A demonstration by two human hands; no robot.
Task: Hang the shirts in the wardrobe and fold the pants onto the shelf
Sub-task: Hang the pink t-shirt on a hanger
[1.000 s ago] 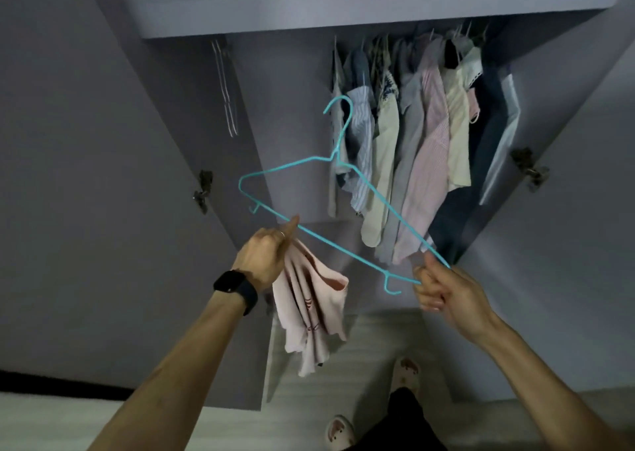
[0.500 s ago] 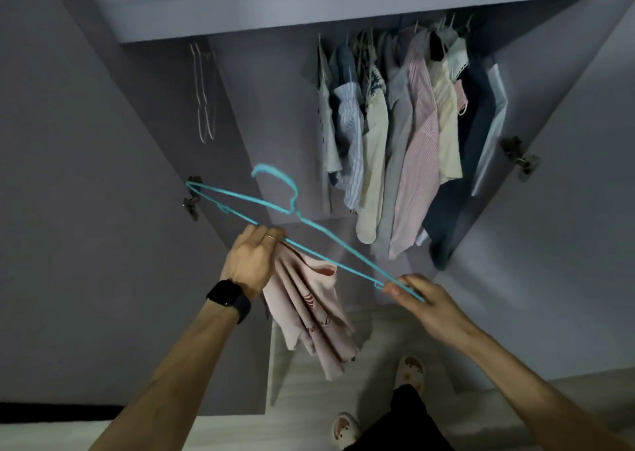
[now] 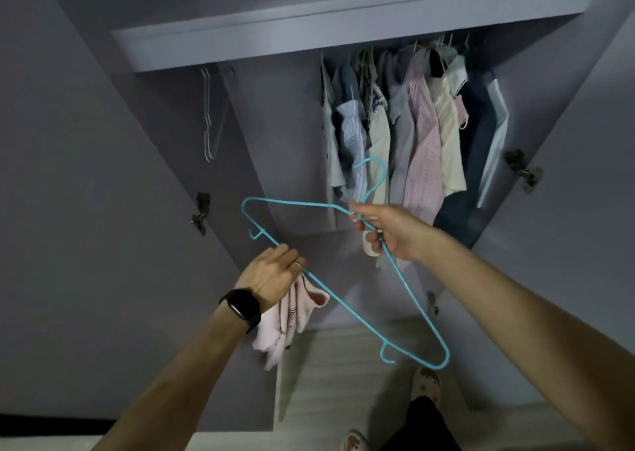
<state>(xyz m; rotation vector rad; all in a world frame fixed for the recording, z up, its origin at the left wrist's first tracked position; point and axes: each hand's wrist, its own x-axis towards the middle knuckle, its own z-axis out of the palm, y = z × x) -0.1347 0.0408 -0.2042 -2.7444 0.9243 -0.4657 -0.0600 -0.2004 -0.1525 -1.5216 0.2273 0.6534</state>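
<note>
Open grey wardrobe (image 3: pixel 275 134) fills the frame. Left of centre, your left hand (image 3: pixel 271 272) grips a bunched pink shirt (image 3: pixel 292 316) and the lower bar of the teal hanger (image 3: pixel 292 203). Just right, your right hand (image 3: pixel 388 230) clasps the hanger's neck. Shake the collar open, then feed one hanger arm through.

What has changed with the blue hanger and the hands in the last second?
The right hand left the end of the hanger and now grips its neck below the hook; the hanger turned round. The left hand still holds the bottom bar and the pink shirt.
</note>
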